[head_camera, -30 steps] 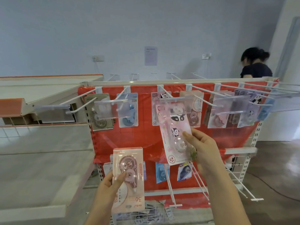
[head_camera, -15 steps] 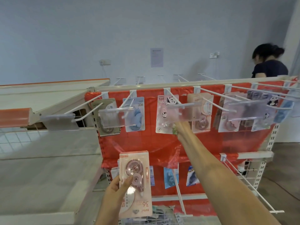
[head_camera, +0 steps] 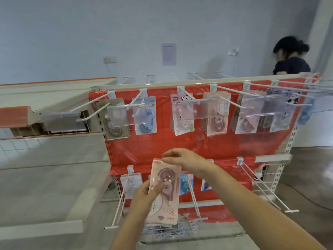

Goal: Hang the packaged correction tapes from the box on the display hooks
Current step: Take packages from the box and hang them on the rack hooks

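The rack, red sheet behind white wire hooks, carries hung packs along its top row. Before it, low, the left hand holds a pink pack with thumb across its face; the right hand pinches its top edge. Likely light: stiff glossy card and a clear, slippery blister. Best held by the card edges near the hang hole.

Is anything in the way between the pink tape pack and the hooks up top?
Nothing visible blocks the gap above the pink packaged correction tape, gripped by the left hand and right hand. The white wire hooks carry clear plastic label holders at their tips.
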Demonstrator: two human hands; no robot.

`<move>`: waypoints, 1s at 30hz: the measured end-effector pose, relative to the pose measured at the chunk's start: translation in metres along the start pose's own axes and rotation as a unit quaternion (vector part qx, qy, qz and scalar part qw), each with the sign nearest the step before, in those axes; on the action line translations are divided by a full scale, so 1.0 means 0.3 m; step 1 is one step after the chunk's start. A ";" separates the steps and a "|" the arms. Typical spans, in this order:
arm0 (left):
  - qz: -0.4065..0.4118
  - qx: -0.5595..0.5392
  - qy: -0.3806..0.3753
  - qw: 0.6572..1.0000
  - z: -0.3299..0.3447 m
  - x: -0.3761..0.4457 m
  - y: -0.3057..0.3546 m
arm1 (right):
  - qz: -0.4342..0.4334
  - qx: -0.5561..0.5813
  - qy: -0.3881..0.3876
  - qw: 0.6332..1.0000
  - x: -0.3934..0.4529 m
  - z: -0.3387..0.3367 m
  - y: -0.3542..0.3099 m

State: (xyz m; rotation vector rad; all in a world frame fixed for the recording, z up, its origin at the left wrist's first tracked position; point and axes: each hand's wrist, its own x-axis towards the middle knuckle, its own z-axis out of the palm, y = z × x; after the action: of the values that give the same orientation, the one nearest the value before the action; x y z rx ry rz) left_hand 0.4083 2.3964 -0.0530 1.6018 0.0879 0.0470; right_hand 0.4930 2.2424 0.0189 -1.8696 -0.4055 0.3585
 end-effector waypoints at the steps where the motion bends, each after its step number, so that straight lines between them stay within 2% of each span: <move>1: 0.006 0.010 -0.004 1.000 0.013 -0.002 0.004 | -0.016 -0.043 0.001 0.999 -0.006 -0.003 -0.002; 3: 0.015 0.015 -0.003 1.000 0.033 -0.002 0.005 | -0.032 -0.064 0.021 0.997 -0.019 -0.011 0.005; 7: 0.008 -0.001 -0.021 1.000 0.060 -0.007 -0.002 | -0.027 -0.035 0.098 0.994 -0.048 -0.021 0.047; 10: -0.022 -0.022 -0.021 0.999 0.054 -0.004 -0.036 | -0.020 0.031 0.162 0.986 -0.063 -0.044 0.065; 13: -0.046 -0.113 0.030 0.992 0.061 0.008 -0.062 | -0.038 0.138 0.235 0.961 -0.079 -0.054 0.067; 15: -0.038 -0.195 0.078 0.977 0.079 0.013 -0.048 | -0.044 0.201 0.255 0.945 -0.086 -0.045 0.073; 17: -0.011 -0.232 0.116 0.966 0.094 0.020 -0.028 | -0.039 0.218 0.259 0.940 -0.094 -0.030 0.089; 20: 0.019 -0.191 0.118 0.974 0.089 0.015 -0.006 | -0.026 0.127 0.256 0.958 -0.124 -0.026 0.112; 23: 0.059 -0.100 0.071 0.991 0.059 0.009 0.009 | -0.073 -0.013 0.244 0.967 -0.162 -0.068 0.102; 25: 0.086 -0.031 0.030 0.995 0.045 0.014 0.029 | -0.095 -0.113 0.172 0.974 -0.183 -0.099 0.075; 28: 0.095 0.018 -0.020 0.995 0.057 0.029 0.076 | -0.036 -0.225 0.026 0.973 -0.206 -0.109 0.049; 30: 0.096 0.022 -0.033 0.995 0.076 0.037 0.101 | -0.009 -0.270 -0.001 0.963 -0.216 -0.110 0.070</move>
State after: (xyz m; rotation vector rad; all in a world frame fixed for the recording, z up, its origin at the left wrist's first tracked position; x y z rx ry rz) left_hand 0.4221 2.3737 -0.0239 1.6503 -0.1178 0.1431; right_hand 0.4517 2.1793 0.0129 -2.3948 -0.5627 0.2518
